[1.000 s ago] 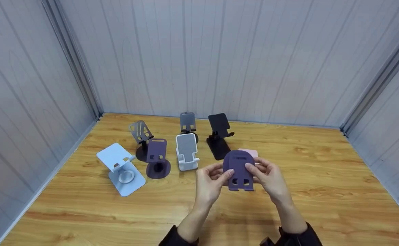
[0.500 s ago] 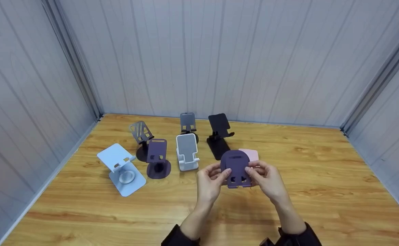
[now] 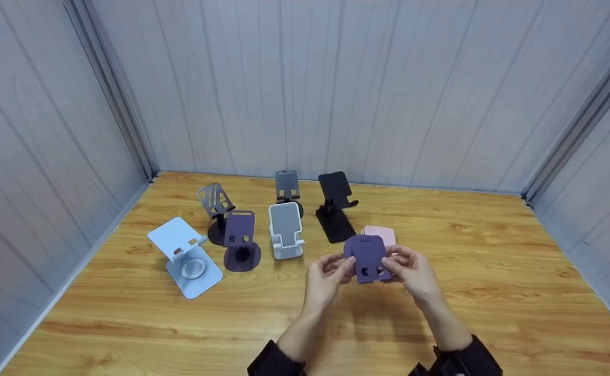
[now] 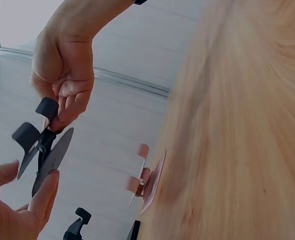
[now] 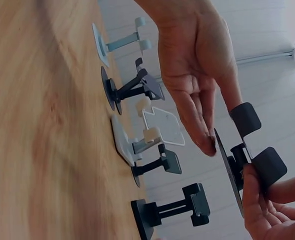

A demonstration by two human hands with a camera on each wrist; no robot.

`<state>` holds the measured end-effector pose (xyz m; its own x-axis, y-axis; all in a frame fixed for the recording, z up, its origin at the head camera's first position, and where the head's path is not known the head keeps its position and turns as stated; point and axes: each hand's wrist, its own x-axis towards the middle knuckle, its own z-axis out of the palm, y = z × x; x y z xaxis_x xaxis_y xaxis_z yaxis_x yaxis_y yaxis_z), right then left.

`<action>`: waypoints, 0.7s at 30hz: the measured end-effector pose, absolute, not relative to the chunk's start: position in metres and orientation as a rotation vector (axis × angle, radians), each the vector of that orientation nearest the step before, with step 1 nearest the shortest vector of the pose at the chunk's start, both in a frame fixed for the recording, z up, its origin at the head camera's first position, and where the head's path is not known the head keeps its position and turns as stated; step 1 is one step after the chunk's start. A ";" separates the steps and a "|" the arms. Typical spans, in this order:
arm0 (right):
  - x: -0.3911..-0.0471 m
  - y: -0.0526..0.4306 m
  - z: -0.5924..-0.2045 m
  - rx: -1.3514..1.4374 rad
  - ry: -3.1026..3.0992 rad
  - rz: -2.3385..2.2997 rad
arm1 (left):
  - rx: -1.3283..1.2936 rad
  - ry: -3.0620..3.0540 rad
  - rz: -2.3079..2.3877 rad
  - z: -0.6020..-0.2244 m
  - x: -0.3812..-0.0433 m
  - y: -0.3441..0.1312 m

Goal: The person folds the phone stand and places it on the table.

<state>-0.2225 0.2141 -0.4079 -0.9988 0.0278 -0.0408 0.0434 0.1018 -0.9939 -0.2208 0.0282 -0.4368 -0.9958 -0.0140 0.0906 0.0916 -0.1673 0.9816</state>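
Firstly, at far left on the wood-grained table stands a pale blue stand with a rectangular base. Next come a dark grey stand with a slotted plate, a purple stand on a round base, a white stand with a grey pad, set before a blue-grey stand, and a black stand.

The left hand pinches the left edge of a dark purple, apparently metal stand, thumb in front. Its plate and disc-shaped base are partly apart at the hinge. Recommended handling: steady the base with one hand, turn the plate with the other under slow, even pressure, and keep fingertips out of the gap.

The held stand is raised clear of the table, between both hands and touching both; a pink stand lies behind it. The right hand pinches its right edge; exact fingertip contact cannot be fully verified.
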 end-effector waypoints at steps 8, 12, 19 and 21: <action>-0.241 0.258 -0.393 0.167 2.345 -2.127 | -0.037 -2.192 -1.683 -0.430 -0.238 -0.007; -0.254 0.283 -0.390 0.213 2.338 -2.113 | 0.049 -2.193 -1.435 -0.434 -0.255 -0.024; -0.278 0.318 -0.400 0.321 2.293 -2.080 | 0.193 -2.271 -1.358 -0.500 -0.323 -0.049; -0.284 0.325 -0.405 0.349 2.285 -2.061 | 0.219 -2.279 -1.352 -0.517 -0.339 -0.054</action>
<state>-0.2841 0.3253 -0.4054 -0.9736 0.1363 -0.1829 0.1959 0.0891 -0.9766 -0.3393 -0.0541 -0.5166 -0.8731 -0.3693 0.3183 0.1024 0.4994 0.8603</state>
